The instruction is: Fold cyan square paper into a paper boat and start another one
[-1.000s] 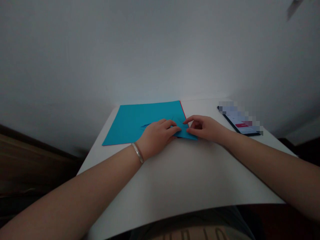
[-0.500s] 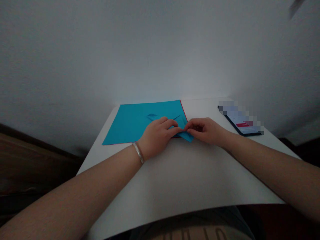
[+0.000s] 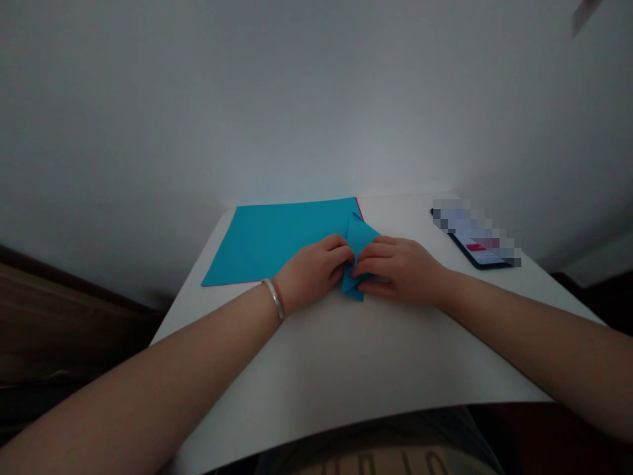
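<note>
Folded blue paper (image 3: 360,232) lies between two bare hands at the middle of a white table (image 3: 376,356), overlapping the right edge of a larger sheet, its near tip reaching past that sheet over the tabletop. Whether it rests flat or is slightly lifted, I cannot tell.

From the left: a forearm wearing a silver bracelet (image 3: 273,298) leads to the left hand (image 3: 319,267), its fingers curled and closed on the paper's left edge; the thumb is mostly hidden. Behind this hand lies the flat blue sheet (image 3: 271,237), with a thin red line along its right edge. On the folded paper's other side, the right hand (image 3: 403,267) grips with bent fingers on top and what seems to be the thumb near the lower tip. The hands are close together, with only paper between them. Farther right, well apart from them, lies a phone (image 3: 472,237), screen up and partly pixelated.

As a judgement, uneven pulling by the two hands could skew a fold or open a layer. Hard pressing at the narrow tip could crumple or tear it. A wrist or the folded piece could also drag the loose sheet, since part of the work overlaps it.

No container can be made out.
</note>
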`<state>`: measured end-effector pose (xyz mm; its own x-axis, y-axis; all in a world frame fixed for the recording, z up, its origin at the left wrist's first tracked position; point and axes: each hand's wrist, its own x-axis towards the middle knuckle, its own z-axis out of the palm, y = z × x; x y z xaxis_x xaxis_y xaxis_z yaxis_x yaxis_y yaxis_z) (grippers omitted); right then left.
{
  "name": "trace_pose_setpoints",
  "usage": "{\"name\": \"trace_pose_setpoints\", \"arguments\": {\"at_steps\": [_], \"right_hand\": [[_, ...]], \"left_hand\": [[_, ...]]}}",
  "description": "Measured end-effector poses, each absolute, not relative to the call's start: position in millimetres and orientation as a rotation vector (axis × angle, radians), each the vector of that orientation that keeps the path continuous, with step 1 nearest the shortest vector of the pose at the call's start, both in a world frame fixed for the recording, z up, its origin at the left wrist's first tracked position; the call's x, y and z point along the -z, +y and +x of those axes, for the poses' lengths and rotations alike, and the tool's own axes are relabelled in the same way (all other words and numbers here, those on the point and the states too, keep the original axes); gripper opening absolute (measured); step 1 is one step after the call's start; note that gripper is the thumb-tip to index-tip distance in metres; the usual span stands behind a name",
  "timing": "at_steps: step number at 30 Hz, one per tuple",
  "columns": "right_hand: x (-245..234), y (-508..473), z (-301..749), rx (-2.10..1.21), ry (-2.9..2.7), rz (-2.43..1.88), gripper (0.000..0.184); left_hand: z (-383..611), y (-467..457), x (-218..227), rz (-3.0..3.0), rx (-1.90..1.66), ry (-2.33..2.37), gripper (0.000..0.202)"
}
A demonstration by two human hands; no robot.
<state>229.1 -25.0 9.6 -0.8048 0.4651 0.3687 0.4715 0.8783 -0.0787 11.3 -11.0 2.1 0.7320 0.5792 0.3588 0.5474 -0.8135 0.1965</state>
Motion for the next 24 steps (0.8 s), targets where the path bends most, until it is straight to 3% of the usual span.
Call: {"name": "trace_pose_setpoints", "arguments": {"at_steps": [9, 24], "right_hand": [[-7.6, -24.7, 229.4, 0.020, -2.638, -0.742, 0.015], [-7.4, -22.0, 231.0, 0.057, -2.719, -0.829, 0.026]], "left_hand": [[10.6, -9.5, -1.1, 2.823, -0.580, 0.768, 0.023], [11.8, -13.9, -6.2, 2.825, -0.448, 0.926, 0.014]]}}
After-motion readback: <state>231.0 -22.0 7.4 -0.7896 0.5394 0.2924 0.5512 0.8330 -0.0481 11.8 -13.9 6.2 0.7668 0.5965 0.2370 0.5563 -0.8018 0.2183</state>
